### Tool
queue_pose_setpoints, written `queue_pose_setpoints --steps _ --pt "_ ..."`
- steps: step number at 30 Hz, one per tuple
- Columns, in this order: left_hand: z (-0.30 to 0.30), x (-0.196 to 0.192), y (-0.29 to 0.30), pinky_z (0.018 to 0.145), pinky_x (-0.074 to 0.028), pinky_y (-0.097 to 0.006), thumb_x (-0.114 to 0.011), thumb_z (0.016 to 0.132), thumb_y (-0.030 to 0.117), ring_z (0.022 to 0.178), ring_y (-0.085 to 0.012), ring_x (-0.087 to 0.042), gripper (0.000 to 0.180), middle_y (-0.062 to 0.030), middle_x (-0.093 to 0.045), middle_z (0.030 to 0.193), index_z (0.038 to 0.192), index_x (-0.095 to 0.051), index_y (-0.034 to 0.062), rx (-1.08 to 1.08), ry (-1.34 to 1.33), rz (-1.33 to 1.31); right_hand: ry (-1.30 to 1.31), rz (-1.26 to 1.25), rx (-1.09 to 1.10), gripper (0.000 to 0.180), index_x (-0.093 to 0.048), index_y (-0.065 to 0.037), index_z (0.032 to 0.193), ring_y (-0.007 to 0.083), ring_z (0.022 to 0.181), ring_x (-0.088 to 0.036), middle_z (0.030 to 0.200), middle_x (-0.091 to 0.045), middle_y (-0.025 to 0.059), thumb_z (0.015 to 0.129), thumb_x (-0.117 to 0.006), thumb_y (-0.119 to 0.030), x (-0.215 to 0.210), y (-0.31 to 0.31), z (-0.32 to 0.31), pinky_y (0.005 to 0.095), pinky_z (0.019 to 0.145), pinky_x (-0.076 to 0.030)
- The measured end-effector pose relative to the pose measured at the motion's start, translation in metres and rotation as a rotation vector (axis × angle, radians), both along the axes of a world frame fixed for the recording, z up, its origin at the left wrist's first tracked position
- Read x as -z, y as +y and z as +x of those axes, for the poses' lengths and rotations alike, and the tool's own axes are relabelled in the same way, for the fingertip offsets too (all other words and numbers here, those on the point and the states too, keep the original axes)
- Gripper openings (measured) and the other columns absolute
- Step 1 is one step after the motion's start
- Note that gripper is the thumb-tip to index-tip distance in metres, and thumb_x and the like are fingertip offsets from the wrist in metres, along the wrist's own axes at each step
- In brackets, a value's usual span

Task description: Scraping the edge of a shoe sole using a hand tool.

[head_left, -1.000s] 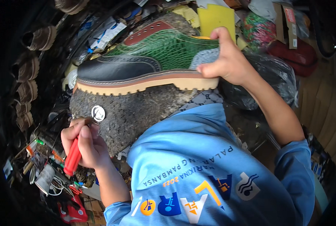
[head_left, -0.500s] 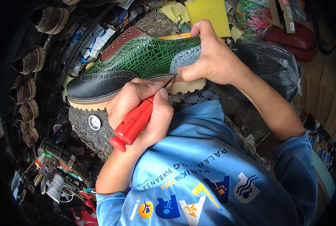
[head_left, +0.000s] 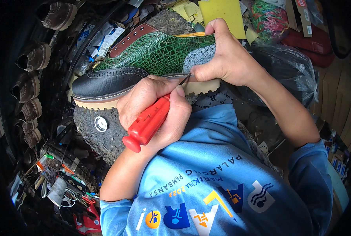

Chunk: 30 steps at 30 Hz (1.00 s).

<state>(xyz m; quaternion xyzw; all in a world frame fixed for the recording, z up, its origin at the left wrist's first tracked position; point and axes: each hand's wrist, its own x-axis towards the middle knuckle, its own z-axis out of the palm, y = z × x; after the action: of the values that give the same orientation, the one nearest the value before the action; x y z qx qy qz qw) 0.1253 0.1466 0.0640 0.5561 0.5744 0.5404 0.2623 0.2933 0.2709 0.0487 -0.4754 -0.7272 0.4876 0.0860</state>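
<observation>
Between the two hands, a shoe (head_left: pixel 159 51) is presented side-on, its sole edge turned toward the wearer's body. By the right hand (head_left: pixel 234 59) its heel end is gripped, the thumb pressed low on the side and a finger hooked at the collar; the remaining fingers are hidden. In the left hand (head_left: pixel 139 100) a red tool (head_left: pixel 150 124) is clenched, its smooth, rounded handle ended by a knob and its thin, dark point directed at the seam just beside the right thumb. Whether the material is pierced cannot be told.

Beyond the left hand, a smooth black toe cap (head_left: pixel 104 82) is edged with small punched holes. Toward the right hand it is followed by glossy green scale-patterned material and a pebbled grey heel panel (head_left: pixel 199 55); above, a reddish-brown strip (head_left: pixel 134 39) is pierced with eyelets. Along the bottom, pale stitching is run above a tan, notched sole (head_left: pixel 203 86).

Under the shoe and left hand, a rough, pitted dark slab (head_left: pixel 104 143) is seen, marked by a round whitish disc (head_left: pixel 100 124). Behind the right wrist, crinkled, translucent plastic (head_left: pixel 285 70) is heaped.
</observation>
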Motion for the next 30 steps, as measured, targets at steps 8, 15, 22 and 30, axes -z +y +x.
queue_pose_setpoints --steps 8,15,22,30 --pt "-0.0027 -0.0052 0.0018 0.061 -0.052 -0.027 -0.068 0.076 -0.004 0.061 -0.0166 -0.064 0.009 -0.0123 -0.067 0.074 0.081 -0.061 -0.0032 0.032 0.01 -0.035 -0.038 0.027 0.013 0.077 -0.035 0.003 0.117 0.0187 0.086 -0.057 0.093 -0.057 0.0136 0.058 -0.08 -0.016 -0.0027 0.0 -0.0012 0.0296 0.079 -0.049" --pt "-0.0041 0.0009 -0.0035 0.062 -0.052 -0.028 -0.068 0.077 -0.001 0.061 -0.0166 -0.064 0.008 -0.0128 -0.068 0.074 0.081 -0.062 -0.0038 -0.041 -0.167 -0.1 -0.013 -0.002 0.028 0.079 -0.036 0.004 0.118 0.021 0.088 -0.058 0.094 -0.057 0.0154 0.056 -0.079 -0.018 -0.0018 0.0005 -0.0019 0.031 0.081 -0.048" --pt "-0.0034 -0.0028 0.0002 0.061 -0.052 -0.027 -0.069 0.076 -0.002 0.061 -0.0147 -0.064 0.008 -0.0115 -0.068 0.074 0.08 -0.062 -0.0034 -0.005 -0.095 -0.085 -0.023 0.029 0.026 0.081 -0.037 0.005 0.119 0.023 0.092 -0.057 0.097 -0.055 0.0175 0.056 -0.08 -0.02 -0.004 0.0002 -0.0026 0.0318 0.083 -0.047" --pt "-0.0006 -0.0009 -0.0006 0.061 -0.052 -0.026 -0.069 0.076 -0.003 0.061 -0.0146 -0.064 0.009 -0.0117 -0.068 0.074 0.08 -0.061 -0.0035 -0.032 -0.13 -0.097 -0.019 0.024 0.028 0.08 -0.036 0.005 0.119 0.0219 0.09 -0.057 0.096 -0.055 0.0165 0.057 -0.08 -0.02 -0.0024 0.0007 -0.0017 0.0309 0.081 -0.048"
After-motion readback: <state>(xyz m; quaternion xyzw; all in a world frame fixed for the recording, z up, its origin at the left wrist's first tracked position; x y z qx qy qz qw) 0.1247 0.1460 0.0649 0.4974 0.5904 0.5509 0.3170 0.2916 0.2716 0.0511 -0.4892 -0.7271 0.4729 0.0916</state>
